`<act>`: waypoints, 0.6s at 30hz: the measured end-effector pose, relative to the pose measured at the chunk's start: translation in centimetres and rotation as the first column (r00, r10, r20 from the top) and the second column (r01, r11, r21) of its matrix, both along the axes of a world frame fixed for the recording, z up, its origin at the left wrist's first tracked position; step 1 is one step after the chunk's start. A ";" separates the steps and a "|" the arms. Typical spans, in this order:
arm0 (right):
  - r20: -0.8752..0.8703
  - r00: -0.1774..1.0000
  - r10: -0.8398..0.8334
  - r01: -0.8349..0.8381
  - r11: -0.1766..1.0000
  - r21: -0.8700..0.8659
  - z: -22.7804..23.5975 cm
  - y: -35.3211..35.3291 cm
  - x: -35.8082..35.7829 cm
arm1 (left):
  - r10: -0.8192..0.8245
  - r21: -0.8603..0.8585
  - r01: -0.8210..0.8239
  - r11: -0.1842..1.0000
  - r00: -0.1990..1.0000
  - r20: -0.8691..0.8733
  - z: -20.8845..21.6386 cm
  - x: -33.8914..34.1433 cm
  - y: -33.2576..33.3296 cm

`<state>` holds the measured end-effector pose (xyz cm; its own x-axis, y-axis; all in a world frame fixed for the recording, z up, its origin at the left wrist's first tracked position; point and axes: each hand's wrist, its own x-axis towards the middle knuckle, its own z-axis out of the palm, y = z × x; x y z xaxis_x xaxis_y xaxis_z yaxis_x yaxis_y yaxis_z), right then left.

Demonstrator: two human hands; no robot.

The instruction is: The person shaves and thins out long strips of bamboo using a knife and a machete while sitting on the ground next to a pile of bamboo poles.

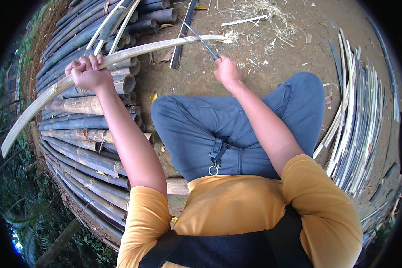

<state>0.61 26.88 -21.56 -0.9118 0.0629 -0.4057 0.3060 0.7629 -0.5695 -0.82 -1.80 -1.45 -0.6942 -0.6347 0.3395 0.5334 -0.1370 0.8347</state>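
Note:
My left hand (90,73) is closed around a long pale bamboo strip (161,46). The strip runs from the far left edge, over the stacked poles, to the ground ahead of me, and its far end is frayed into curled shavings (230,37). In my right hand (228,71) is the handle of a knife, mostly hidden by my fingers. The knife's narrow dark blade (199,39) points forward and left and crosses the strip near its frayed end. Whether the blade touches the strip I cannot tell.
Round bamboo poles (87,105) lie stacked along my left, with several split strips (123,24) on top. A bundle of thin strips (359,125) rests at my right. Ahead on the dirt are a heap of shavings (272,22) and a dark flat slat (182,40).

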 end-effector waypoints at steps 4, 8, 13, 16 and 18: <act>0.014 0.994 0.108 -0.107 0.994 -0.027 1.4 -0.2 0.5 | 0.068 0.019 -0.068 0.997 0.997 0.024 -0.3 0.6 -0.1; 0.095 0.994 -0.053 0.052 0.998 0.018 -3.2 2.2 -1.0 | -0.009 -0.002 0.009 1.000 1.000 0.002 -0.1 0.1 -0.5; 0.143 0.985 -0.094 0.106 0.991 -0.078 -1.5 1.2 -0.4 | -0.051 -0.043 0.050 0.998 0.999 -0.015 0.0 0.7 0.1; 0.086 0.995 -0.047 0.055 0.994 -0.092 0.4 -0.8 0.1 | -0.072 -0.047 0.071 0.996 0.997 -0.023 0.1 0.4 0.3; 0.058 0.998 -0.028 0.035 0.993 -0.111 -1.6 -0.2 0.0 | -0.053 -0.050 0.052 0.997 0.998 -0.020 0.1 0.4 0.5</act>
